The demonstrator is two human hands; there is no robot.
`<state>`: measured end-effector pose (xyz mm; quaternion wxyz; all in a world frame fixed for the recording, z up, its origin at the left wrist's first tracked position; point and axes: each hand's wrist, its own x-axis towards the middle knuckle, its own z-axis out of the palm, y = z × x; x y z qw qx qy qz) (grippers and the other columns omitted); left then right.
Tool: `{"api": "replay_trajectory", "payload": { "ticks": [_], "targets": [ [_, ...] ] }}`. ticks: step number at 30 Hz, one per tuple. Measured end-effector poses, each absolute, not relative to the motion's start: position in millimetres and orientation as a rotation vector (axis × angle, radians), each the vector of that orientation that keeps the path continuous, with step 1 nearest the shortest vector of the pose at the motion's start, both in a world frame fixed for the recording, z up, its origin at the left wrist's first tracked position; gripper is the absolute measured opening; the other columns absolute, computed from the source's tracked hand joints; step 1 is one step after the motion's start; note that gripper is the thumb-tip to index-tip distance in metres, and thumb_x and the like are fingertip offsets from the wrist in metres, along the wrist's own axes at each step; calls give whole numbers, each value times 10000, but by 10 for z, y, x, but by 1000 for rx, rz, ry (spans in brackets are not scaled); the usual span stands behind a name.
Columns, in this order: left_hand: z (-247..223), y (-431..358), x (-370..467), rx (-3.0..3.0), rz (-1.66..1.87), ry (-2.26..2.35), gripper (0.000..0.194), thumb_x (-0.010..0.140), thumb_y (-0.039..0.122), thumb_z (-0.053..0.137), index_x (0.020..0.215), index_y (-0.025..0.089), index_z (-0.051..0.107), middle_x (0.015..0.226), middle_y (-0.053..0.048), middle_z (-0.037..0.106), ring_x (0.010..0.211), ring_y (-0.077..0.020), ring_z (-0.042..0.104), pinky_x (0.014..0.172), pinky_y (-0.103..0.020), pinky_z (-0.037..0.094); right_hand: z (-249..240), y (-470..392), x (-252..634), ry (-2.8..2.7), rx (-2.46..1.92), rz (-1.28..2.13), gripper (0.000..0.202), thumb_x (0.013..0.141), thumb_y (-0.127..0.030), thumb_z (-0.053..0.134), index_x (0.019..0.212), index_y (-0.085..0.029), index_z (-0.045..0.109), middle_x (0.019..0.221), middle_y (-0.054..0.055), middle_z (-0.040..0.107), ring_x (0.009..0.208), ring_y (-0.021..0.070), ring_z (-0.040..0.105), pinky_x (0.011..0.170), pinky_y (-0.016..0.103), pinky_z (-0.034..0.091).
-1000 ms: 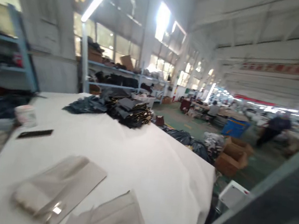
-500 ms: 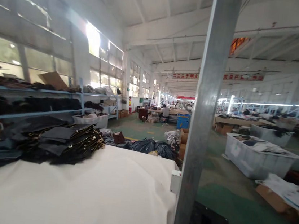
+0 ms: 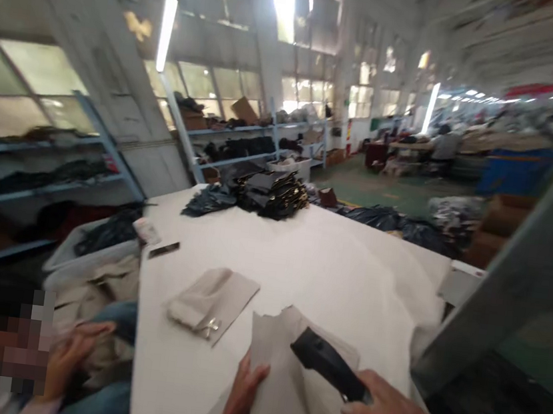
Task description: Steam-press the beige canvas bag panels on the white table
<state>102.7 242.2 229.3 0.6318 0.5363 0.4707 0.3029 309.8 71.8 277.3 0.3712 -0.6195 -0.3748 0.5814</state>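
Observation:
My left hand (image 3: 244, 391) grips the edge of a beige fabric piece (image 3: 277, 368), thumb in front and the other fingers hidden behind it. My right hand (image 3: 377, 411) is wrapped around a black hand-held tool (image 3: 330, 365) with a long body and a blunt, wider head. That head is over the upper part of the fabric; whether it touches, I cannot tell. Farther left, a folded beige fabric piece (image 3: 214, 300) with small shiny metal bits at its lower edge lies on the white-covered table (image 3: 340, 262).
A co-worker's hands (image 3: 70, 349) are at the lower left, beside a white bin (image 3: 61, 261). Black pieces with eyelets (image 3: 273, 193) are heaped at the table's far end. A metal post (image 3: 514, 283) rises along the right edge.
My view has swung left and down. Both my hands, the held fabric and the black tool have come into view, along with the folded piece and the co-worker.

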Motion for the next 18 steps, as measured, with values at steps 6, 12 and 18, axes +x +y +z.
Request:
{"api": "replay_trajectory", "payload": {
  "ticks": [6, 12, 18],
  "targets": [
    [2075, 2189, 1027, 980, 794, 901, 680, 666, 251, 655, 1314, 171, 466, 1176, -99, 647, 1101, -294, 580, 927, -394, 471, 2954, 943, 3064, -1174, -1493, 1601, 278, 791, -424, 565, 831, -159, 489, 487, -61, 524, 374, 56, 435, 364, 139, 356],
    [2027, 1996, 1077, 1088, 792, 888, 666, 688, 279, 645, 1326, 195, 474, 1299, -80, 575, 1235, -306, 470, 1034, -412, 383, 2881, 1108, 2952, -1169, -1386, 1635, 267, 798, -418, 579, 817, -168, 488, 463, -62, 522, 348, 60, 426, 348, 144, 358],
    [2000, 1965, 1127, 1247, 770, 857, 650, 728, 313, 607, 1346, 183, 454, 1288, -73, 583, 1256, -301, 443, 1051, -424, 367, 2870, 1282, 2987, -1151, -1329, 1590, 291, 783, -432, 590, 724, -170, 479, 439, -66, 500, 329, 63, 425, 343, 163, 390]
  ]
}}
